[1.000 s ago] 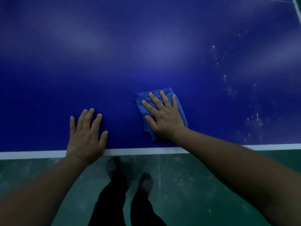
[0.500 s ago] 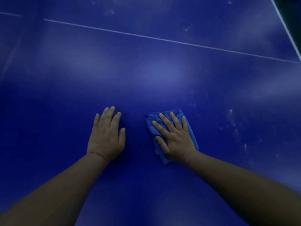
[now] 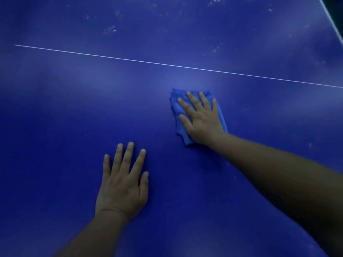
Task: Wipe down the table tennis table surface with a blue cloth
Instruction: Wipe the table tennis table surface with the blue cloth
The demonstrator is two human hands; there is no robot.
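The fingers of the right hand [image 3: 201,119] lie straight and slightly spread, pressing flat on the folded blue cloth [image 3: 219,115]; nothing is curled round it, the palm simply bears down on it. The cloth shows past the fingertips, along the thumb side and down the little-finger side, and its near edge sticks out beside the wrist. It lies on the blue table tennis table [image 3: 65,127], right of the middle of the view and on the near side of the thin white centre line [image 3: 167,64], which runs slantwise across the top.

The left hand [image 3: 121,186] is flat on the bare surface, fingers straight and fanned, thumb out towards the right, holding nothing. It sits nearer the person than the cloth and to its left, well apart from it.

Half a second ago both hands were almost level with each other; now the right hand and cloth have pushed farther out over the table, closer to the centre line, while the left hand has stayed planted and falls behind it. One second ago the white edge stripe, the green floor and the person's feet were in view; none of that shows now. White specks [image 3: 110,29] dot the surface beyond the line, with a few fainter ones to the right of the cloth. The white side line [image 3: 332,21] cuts the upper right corner.
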